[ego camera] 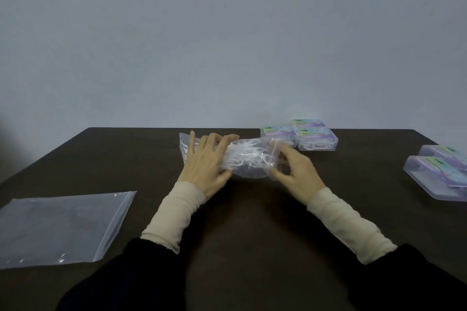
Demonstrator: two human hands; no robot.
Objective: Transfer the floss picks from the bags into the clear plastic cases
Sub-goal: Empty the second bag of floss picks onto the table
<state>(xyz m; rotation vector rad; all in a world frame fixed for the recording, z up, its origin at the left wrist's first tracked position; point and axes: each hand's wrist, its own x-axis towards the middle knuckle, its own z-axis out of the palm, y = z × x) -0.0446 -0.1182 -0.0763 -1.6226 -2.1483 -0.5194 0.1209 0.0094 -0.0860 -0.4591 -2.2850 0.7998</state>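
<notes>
Bag of white floss picks at table centre, far side. Left hand grasps the bag's left end, fingers curled over it. Right hand pinches the bag's right end; blurred. Three filled cases just right-behind the bag; two more cases well right. Flat empty bag near-left.

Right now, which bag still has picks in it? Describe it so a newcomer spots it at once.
On the dark table, look at its middle near the far edge, where the left hand and right hand meet. The full bag is held between them, bulging with white picks; the empty bag lies flat at front left.
</notes>
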